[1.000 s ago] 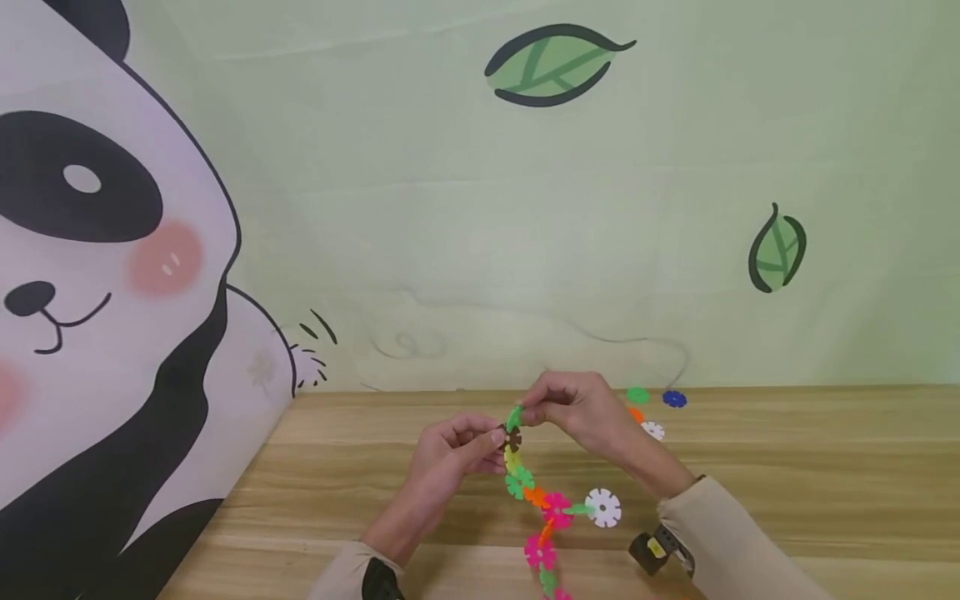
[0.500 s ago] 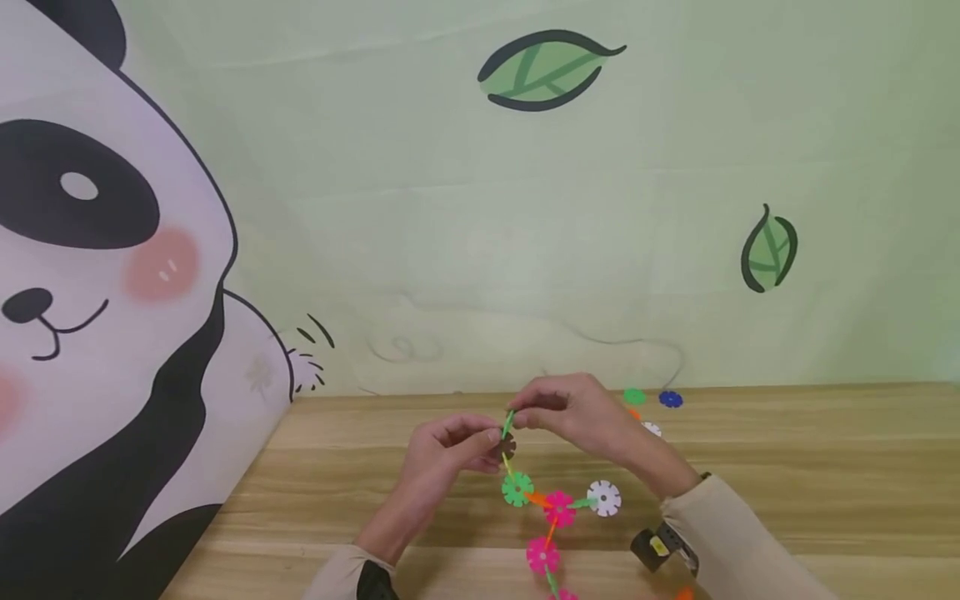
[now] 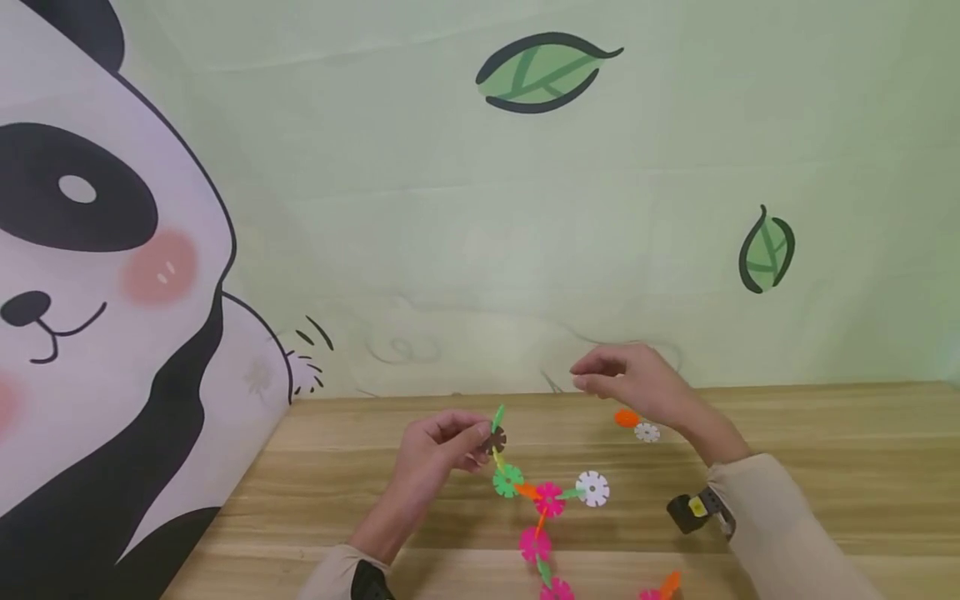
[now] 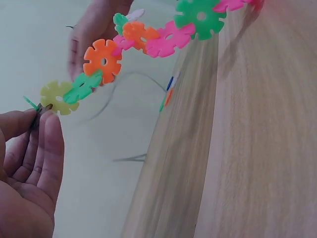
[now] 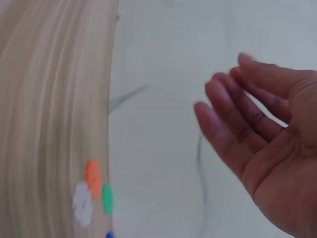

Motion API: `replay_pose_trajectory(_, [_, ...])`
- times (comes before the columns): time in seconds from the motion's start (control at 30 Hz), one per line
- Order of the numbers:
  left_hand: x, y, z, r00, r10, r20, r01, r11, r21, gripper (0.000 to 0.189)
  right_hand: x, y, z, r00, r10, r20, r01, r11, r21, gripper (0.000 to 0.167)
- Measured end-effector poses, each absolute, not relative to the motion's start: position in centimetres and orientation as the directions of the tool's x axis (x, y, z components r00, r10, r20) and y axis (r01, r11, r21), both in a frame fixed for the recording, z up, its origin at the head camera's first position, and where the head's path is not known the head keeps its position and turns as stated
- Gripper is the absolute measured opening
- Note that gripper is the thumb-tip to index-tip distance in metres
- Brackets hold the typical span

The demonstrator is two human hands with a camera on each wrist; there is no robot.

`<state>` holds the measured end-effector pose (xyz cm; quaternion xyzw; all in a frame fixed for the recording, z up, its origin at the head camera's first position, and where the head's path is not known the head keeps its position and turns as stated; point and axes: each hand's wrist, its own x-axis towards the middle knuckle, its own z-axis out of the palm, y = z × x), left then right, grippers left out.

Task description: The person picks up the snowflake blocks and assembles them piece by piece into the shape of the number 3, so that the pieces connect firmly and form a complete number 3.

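Note:
With thumb and fingers, my left hand (image 3: 438,443) pinches a brown notched disc (image 3: 498,440) at the end of a chain of interlocking plastic snowflake discs. A green disc (image 3: 498,414) stands slotted into the brown one, edge-on to the head view. Below, the chain runs through yellow, a green disc (image 3: 507,481), orange and a pink disc (image 3: 549,499), where a side branch ends in a white disc (image 3: 592,489). It continues past the bottom of the head view. My right hand (image 3: 637,385), fingers loosely bent and holding nothing, hovers above the table's back.
Near the back edge of the wooden table (image 3: 847,467) lie a loose orange disc (image 3: 626,418) and a white disc (image 3: 647,432). The right wrist view also has a green disc (image 5: 107,199) and a blue disc (image 5: 110,235). A panda-printed backdrop (image 3: 450,208) stands behind.
My right hand has let go of the green disc and moved right and up, away from the chain. My left hand, with the brown disc, has shifted slightly left.

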<state>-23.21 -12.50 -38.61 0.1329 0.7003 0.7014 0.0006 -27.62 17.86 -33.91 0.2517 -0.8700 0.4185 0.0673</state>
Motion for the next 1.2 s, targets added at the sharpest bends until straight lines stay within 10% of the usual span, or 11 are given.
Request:
replay_pose_trajectory(0.3, [-23.1, -12.6, -38.6, -0.959, 0.225, 0.17, 0.156, -0.079, 0.985, 0.021, -29.7, 20.8, -36.6, -0.951, -0.181, 0.251, -0.308, 0.607, -0.732, 0.016])
replay_pose_trajectory(1.2, [-23.1, -12.5, -38.7, -0.951, 0.282, 0.126, 0.121, -0.032, 0.992, 0.023, -30.8, 22.0, -39.5, -0.96, -0.275, 0.046, -0.247, 0.762, -0.599, 0.021])
